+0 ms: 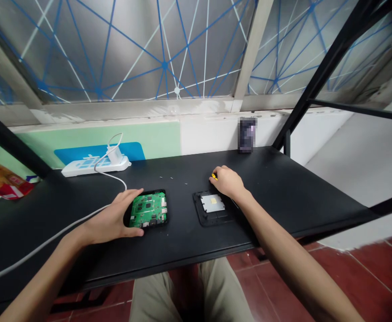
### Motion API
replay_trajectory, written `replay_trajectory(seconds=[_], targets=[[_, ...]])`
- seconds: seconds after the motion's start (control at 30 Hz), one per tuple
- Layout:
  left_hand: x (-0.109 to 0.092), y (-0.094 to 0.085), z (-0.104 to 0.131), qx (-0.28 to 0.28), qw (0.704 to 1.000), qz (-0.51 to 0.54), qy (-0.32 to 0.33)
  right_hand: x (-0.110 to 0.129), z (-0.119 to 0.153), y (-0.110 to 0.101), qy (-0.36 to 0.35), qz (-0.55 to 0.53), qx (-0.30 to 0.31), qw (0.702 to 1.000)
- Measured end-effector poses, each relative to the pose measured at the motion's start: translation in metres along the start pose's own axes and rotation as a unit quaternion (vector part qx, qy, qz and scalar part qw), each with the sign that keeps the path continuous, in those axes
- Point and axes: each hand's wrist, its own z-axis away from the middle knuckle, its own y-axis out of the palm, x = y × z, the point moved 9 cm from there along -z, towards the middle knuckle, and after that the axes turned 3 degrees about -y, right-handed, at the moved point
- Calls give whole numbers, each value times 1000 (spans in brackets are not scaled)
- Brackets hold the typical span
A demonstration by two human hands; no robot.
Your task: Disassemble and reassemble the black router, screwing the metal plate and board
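Note:
My left hand (pixel 113 220) is closed around the left side of a black plastic case, its thumb at the near edge and its fingers at the far edge. Inside the case lies a green circuit board (pixel 149 206) with chips and metal ports facing up. My right hand (pixel 228 181) is curled round a screwdriver, whose yellow handle end (pixel 214 176) pokes out at the fingertips; most of it is hidden by the hand. Just below that hand rests a black case cover (pixel 204 220), inner side up, with a silver metal plate (pixel 212 204) on it.
Several small screws (pixel 172 178) lie loose between the hands, farther back. A white power strip (pixel 82 167) with a plugged-in charger (pixel 114 154) stands at the rear left, its white cable (pixel 58 235) crossing the table. A red-and-orange packet (pixel 8 181) sits far left; a blurred dark object (pixel 247 135) leans at the wall.

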Motion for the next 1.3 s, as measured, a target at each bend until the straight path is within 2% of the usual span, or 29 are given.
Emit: replay_trajectory(seconds=[0.23, 0.43, 0.6, 0.7, 0.8, 0.87, 0.93, 1.07, 1.3], targets=[[-37, 24, -16, 0, 999, -16, 35, -2, 0, 0, 7, 3, -1, 1000], [-67, 30, -28, -2, 999, -14, 51, -4, -2, 1, -2, -12, -22, 1000], [-76, 34, -35, -18, 999, -4, 51, 3, 1, -16, -33, -51, -90, 994], [-73, 37, -36, -36, 998, 9, 53, 23, 10, -30, -103, -100, -115, 983], [-69, 38, -34, -37, 997, 30, 63, 54, 27, -34, -218, -151, -70, 962], [-68, 38, -33, -25, 996, 44, 76, 76, 44, -32, -317, -189, -19, 929], [-67, 36, -31, -16, 995, 53, 86, 87, 59, -28, -368, -208, 30, 906], [-65, 32, -28, -7, 995, 50, 84, 89, 71, -18, -394, -200, 86, 893], [-64, 33, -29, -3, 996, 36, 80, 86, 77, -11, -393, -162, 109, 899]])
